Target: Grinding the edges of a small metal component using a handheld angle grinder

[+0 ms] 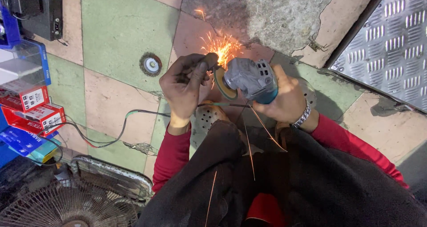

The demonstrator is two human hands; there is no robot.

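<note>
Floor: worn pink and green tiles (120,27), cracked concrete patch (275,9), steel tread plate (391,44), fan grille (71,200) nearby.
Grinder: grey-blue angle grinder (251,79) lies roughly left-right, disc (222,82) facing left, throwing sparks (222,47).
Right hand (287,98): grip wrapped around the grinder body.
Left hand (184,84): grip pinching a small dark workpiece (210,58) against the disc.

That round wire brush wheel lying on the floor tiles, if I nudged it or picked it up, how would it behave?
The wire brush wheel lies flat on the tiled floor, so a nudge would probably slide it, not roll it. Its metal hub suggests it is stiff and fairly heavy for its size. The bristly rim looks prickly to grip.
</note>
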